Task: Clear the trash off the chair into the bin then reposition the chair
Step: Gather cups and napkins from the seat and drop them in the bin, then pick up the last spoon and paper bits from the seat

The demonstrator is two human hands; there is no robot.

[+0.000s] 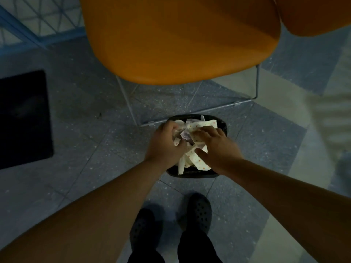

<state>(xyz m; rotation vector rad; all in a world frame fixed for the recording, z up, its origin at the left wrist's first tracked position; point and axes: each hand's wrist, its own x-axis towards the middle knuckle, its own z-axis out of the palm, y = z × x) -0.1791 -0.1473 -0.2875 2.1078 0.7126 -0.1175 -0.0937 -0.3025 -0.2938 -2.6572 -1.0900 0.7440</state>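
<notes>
Hands covering trash, bin mostly hidden

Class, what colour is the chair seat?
The chair seat is orange, clearest in the head view.

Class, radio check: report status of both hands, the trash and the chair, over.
Left hand gripping trash over the bin; right hand pressing it down. Chair seat bare, not yet moved. Nothing in the way.

A dark flat panel lies on the speckled floor beside a blue lattice frame.
</notes>
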